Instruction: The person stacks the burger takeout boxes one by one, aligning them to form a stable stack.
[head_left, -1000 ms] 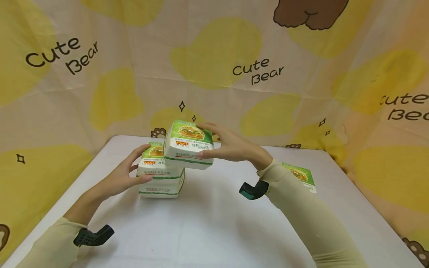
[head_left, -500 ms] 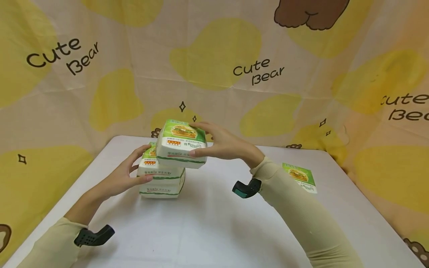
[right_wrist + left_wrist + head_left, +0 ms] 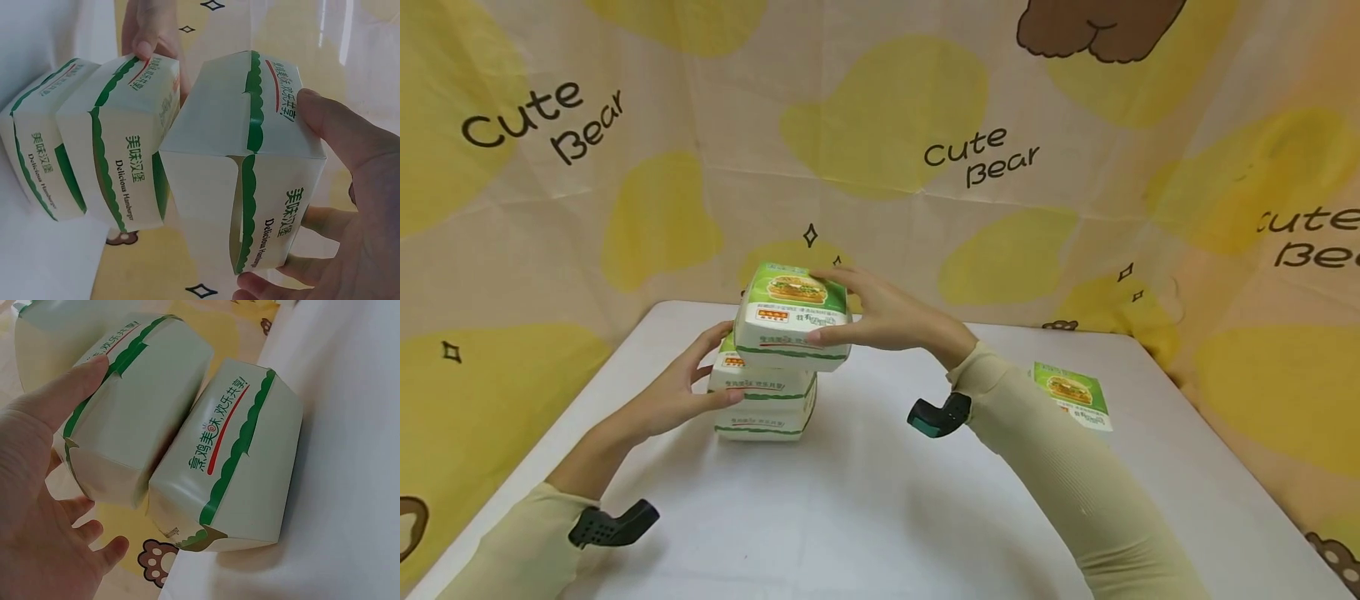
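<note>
Two white-and-green hamburger boxes stand stacked on the left of the table: a lower box (image 3: 760, 427) and an upper box (image 3: 775, 385). My left hand (image 3: 673, 398) grips the upper box at its left side; its thumb presses the front in the left wrist view. My right hand (image 3: 895, 317) holds a third hamburger box (image 3: 792, 315) by its right side, thumb in front and fingers behind. This box (image 3: 212, 119) hangs above the stack, slightly tilted; in the right wrist view a gap shows between it and the upper box (image 3: 119, 137).
A further green-topped piece with a burger picture (image 3: 1071, 393) lies at the right of the table, partly behind my right sleeve (image 3: 1067, 492); I cannot tell its height. The white tabletop (image 3: 865, 517) ends at a patterned cloth (image 3: 880, 125) behind.
My right hand has carried its hamburger box leftward, further over the stack. The left hand keeps its place at the upper stacked box.
</note>
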`<state>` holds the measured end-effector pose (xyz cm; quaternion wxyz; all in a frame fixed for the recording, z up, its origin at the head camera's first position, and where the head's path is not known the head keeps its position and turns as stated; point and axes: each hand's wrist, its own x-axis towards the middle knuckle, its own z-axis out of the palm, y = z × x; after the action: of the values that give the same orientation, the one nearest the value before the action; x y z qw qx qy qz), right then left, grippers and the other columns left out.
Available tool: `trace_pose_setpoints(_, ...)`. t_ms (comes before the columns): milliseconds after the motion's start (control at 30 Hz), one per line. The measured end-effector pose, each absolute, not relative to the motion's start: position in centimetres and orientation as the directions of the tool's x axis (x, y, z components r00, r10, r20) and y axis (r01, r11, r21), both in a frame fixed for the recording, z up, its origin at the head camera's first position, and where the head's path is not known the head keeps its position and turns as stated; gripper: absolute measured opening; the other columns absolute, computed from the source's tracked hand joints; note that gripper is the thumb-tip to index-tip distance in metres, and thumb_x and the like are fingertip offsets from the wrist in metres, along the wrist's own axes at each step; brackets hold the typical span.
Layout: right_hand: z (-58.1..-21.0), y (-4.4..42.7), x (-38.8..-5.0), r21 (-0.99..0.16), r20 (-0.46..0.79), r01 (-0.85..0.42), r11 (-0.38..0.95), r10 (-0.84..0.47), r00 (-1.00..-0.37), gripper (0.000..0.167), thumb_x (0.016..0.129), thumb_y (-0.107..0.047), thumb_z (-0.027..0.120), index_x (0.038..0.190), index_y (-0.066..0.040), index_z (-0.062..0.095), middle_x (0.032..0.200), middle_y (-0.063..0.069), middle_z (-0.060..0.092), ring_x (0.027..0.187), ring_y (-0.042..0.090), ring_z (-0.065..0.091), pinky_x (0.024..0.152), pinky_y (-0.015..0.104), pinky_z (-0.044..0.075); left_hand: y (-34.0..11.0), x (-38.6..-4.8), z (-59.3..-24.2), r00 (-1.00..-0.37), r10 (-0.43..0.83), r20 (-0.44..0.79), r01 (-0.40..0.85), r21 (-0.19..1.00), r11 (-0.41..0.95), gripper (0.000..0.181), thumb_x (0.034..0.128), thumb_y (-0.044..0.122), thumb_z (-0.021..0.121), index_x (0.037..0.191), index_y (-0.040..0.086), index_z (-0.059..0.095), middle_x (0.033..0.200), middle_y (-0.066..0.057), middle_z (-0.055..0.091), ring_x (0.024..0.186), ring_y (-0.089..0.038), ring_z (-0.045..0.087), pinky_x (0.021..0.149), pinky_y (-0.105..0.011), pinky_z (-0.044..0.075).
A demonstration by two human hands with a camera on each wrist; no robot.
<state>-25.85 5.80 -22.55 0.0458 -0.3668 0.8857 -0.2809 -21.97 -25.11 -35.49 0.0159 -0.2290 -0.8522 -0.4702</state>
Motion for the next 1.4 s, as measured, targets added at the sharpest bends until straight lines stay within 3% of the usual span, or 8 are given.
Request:
trace_pose_setpoints(567, -22.2, 3.3, -26.2, -0.495, 0.088, -0.640, 0.588, -0.699, -0.710, 0.086, 0.086, -0.048, 0.075, 0.158, -0.020, 0.036, 0.161, 0.004, 0.038, 0.146, 0.022, 0.038, 0.119, 0.048, 0.037, -25.2, -22.0, -35.6, -0.900, 0.378, 0.219, 0.383, 0.812, 0.441, 0.094, 0.0910, 0.018, 0.074, 0.162, 0.023, 0.013, 0.164, -0.014, 0.026, 0.150, -0.041, 0.022, 0.112, -0.077, 0.024)
trace_pose_setpoints(967, -22.9, 2.4, -26.4, -0.529, 0.050, -0.605, 0.595, -0.690, -0.722, 0.085, 0.088, -0.048, 0.072, 0.159, -0.020, 0.033, 0.164, 0.007, 0.030, 0.146, 0.026, 0.037, 0.117, 0.050, 0.039, -25.0, -21.8, -35.5, -0.897, 0.382, 0.222, 0.384, 0.819, 0.427, 0.098, 0.0902, 0.017, 0.075, 0.163, 0.023, 0.010, 0.163, -0.014, 0.026, 0.149, -0.041, 0.023, 0.113, -0.077, 0.023)
trace_pose_setpoints(1100, -23.0, 2.2, -26.6, -0.519, 0.055, -0.615, 0.593, -0.695, -0.717, 0.085, 0.090, -0.049, 0.070, 0.160, -0.020, 0.031, 0.163, 0.010, 0.029, 0.141, 0.028, 0.042, 0.115, 0.050, 0.041, -25.0, -21.8, -35.4, -0.900, 0.380, 0.212, 0.378, 0.815, 0.440, 0.090, 0.0903, 0.018, 0.075, 0.160, 0.018, 0.019, 0.158, -0.015, 0.037, 0.146, -0.040, 0.028, 0.115, -0.074, 0.024)
trace_pose_setpoints(1200, -23.0, 2.0, -26.8, -0.512, 0.069, -0.627, 0.587, -0.700, -0.711, 0.085, 0.090, -0.049, 0.068, 0.160, -0.020, 0.030, 0.162, 0.011, 0.031, 0.137, 0.028, 0.045, 0.114, 0.050, 0.043, -25.1, -21.9, -35.3, -0.904, 0.374, 0.209, 0.375, 0.807, 0.456, 0.080, 0.0904, 0.019, 0.076, 0.155, 0.014, 0.029, 0.150, -0.016, 0.048, 0.142, -0.031, 0.035, 0.116, -0.071, 0.026)
trace_pose_setpoints(1333, -23.2, 1.9, -26.8, -0.515, 0.057, -0.626, 0.585, -0.706, -0.706, 0.084, 0.091, -0.050, 0.066, 0.160, -0.021, 0.029, 0.162, 0.009, 0.032, 0.139, 0.026, 0.044, 0.115, 0.051, 0.042, -25.1, -21.8, -35.3, -0.904, 0.371, 0.211, 0.377, 0.803, 0.461, 0.073, 0.0908, 0.021, 0.076, 0.151, 0.013, 0.035, 0.146, -0.014, 0.053, 0.130, 0.000, 0.042, 0.116, -0.070, 0.028)
trace_pose_setpoints(1400, -23.4, 1.8, -26.9, -0.518, 0.041, -0.621, 0.589, -0.708, -0.705, 0.083, 0.092, -0.050, 0.065, 0.161, -0.022, 0.028, 0.163, 0.008, 0.031, 0.141, 0.027, 0.042, 0.116, 0.051, 0.041, -25.1, -21.6, -35.4, -0.906, 0.370, 0.208, 0.374, 0.803, 0.464, 0.072, 0.0908, 0.021, 0.076, 0.151, 0.013, 0.036, 0.145, -0.014, 0.054, 0.128, 0.003, 0.043, 0.115, -0.070, 0.028)
